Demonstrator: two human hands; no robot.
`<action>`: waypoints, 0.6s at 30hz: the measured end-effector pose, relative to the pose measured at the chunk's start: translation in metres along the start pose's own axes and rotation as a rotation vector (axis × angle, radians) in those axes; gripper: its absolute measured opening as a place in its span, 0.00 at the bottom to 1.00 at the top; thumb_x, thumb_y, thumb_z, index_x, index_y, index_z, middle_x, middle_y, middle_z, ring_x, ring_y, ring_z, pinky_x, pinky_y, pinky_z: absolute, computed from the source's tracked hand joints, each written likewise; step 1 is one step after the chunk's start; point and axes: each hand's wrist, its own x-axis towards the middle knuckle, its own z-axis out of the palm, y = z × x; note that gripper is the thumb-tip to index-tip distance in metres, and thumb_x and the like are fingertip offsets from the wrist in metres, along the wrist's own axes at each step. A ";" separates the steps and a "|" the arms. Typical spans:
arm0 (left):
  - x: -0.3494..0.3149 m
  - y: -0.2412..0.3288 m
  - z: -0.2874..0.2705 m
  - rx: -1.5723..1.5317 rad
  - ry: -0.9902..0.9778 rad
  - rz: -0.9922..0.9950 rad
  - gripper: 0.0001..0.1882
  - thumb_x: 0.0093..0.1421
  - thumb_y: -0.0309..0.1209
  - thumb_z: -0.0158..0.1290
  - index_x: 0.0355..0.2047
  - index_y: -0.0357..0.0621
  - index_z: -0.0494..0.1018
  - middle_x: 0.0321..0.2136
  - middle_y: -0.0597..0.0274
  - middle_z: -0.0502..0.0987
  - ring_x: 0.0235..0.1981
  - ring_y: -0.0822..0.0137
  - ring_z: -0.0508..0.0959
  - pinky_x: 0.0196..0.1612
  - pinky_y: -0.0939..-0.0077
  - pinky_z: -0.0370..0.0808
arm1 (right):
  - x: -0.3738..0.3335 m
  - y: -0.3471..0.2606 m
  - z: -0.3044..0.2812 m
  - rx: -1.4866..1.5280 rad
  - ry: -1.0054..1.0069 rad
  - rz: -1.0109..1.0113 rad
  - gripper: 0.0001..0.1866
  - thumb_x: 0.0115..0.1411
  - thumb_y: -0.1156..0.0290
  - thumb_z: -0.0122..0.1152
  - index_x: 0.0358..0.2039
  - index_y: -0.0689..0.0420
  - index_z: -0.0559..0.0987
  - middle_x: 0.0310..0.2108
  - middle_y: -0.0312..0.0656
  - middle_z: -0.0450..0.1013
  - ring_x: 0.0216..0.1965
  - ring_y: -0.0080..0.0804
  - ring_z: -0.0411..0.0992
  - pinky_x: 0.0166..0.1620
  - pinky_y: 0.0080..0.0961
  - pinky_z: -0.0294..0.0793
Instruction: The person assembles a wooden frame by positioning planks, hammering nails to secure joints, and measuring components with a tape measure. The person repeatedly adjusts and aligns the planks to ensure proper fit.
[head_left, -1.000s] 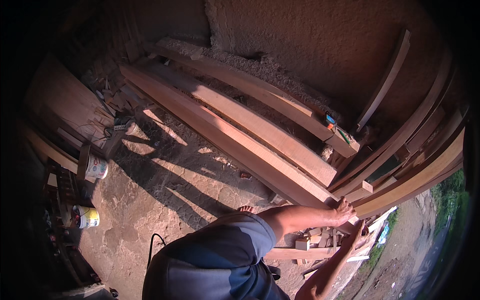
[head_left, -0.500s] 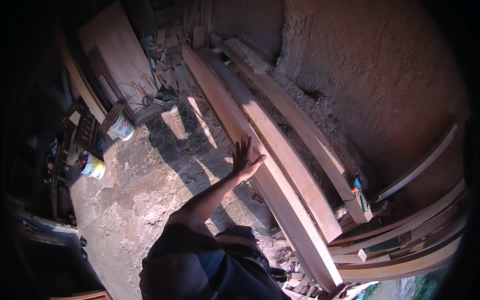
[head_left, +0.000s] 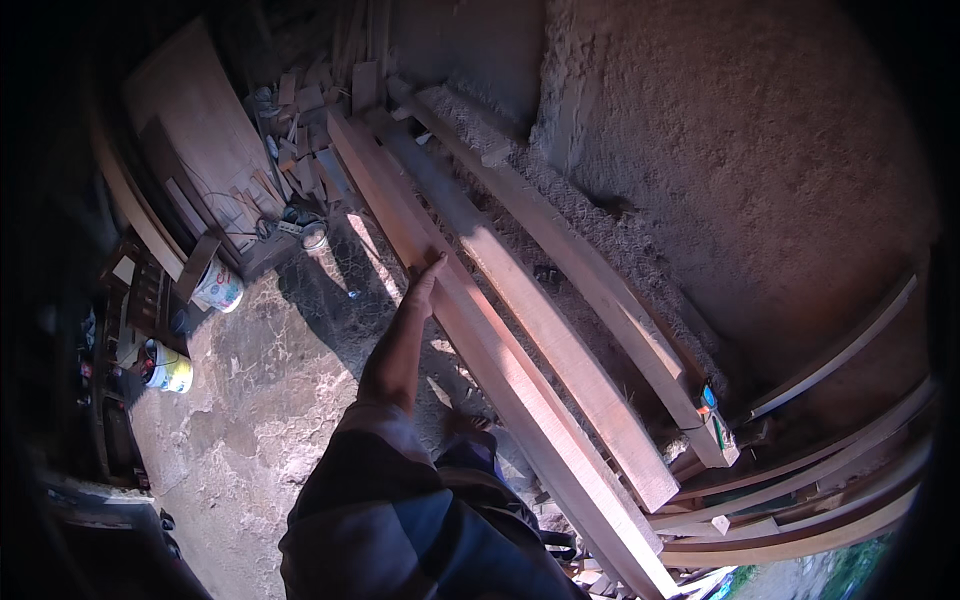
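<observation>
My left hand (head_left: 424, 288) grips the left edge of a long, square-cut wooden beam (head_left: 505, 380). Its thumb lies over the beam's top face, and the fingers go down the side, mostly hidden. This beam slants from the far centre to the near right and looks slightly tilted. Just right of it lies a second wooden beam (head_left: 570, 365), nearly parallel. Farther right is a third beam (head_left: 600, 285), with a small blue-and-orange object (head_left: 708, 396) at its near end. My right hand does not show.
A rough earthen wall (head_left: 720, 180) rises on the right, with shavings along its foot. Curved planks (head_left: 800, 490) lie at the near right. Buckets (head_left: 168, 368) stand on the cracked floor (head_left: 250, 420) at left. Wood offcuts (head_left: 305, 110) and a leaning board (head_left: 195, 110) are at the back.
My left hand has gone from lying spread on the beam's top to gripping its left edge. The beam has turned slightly onto its side. The whole view has shifted somewhat.
</observation>
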 end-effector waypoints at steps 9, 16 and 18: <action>0.100 0.062 -0.040 0.072 -0.034 -0.131 0.60 0.40 0.69 0.67 0.71 0.66 0.55 0.67 0.52 0.61 0.66 0.41 0.60 0.56 0.17 0.56 | 0.009 0.011 -0.007 0.570 0.276 0.576 0.30 0.59 0.56 0.72 0.54 0.62 0.74 0.50 0.51 0.75 0.46 0.45 0.76 0.46 0.45 0.80; 0.101 0.045 -0.076 -0.053 -0.150 -0.103 0.48 0.46 0.64 0.66 0.63 0.55 0.67 0.59 0.56 0.71 0.57 0.48 0.71 0.57 0.28 0.66 | 0.001 0.080 -0.010 0.933 0.461 0.689 0.17 0.55 0.62 0.76 0.35 0.62 0.81 0.41 0.42 0.78 0.40 0.34 0.76 0.46 0.35 0.78; 0.084 0.033 -0.085 -0.142 -0.214 -0.012 0.43 0.52 0.60 0.64 0.63 0.53 0.68 0.57 0.59 0.73 0.58 0.51 0.72 0.58 0.36 0.69 | -0.009 0.091 -0.012 0.999 0.501 0.748 0.25 0.51 0.61 0.80 0.43 0.60 0.78 0.45 0.43 0.77 0.44 0.36 0.75 0.46 0.41 0.76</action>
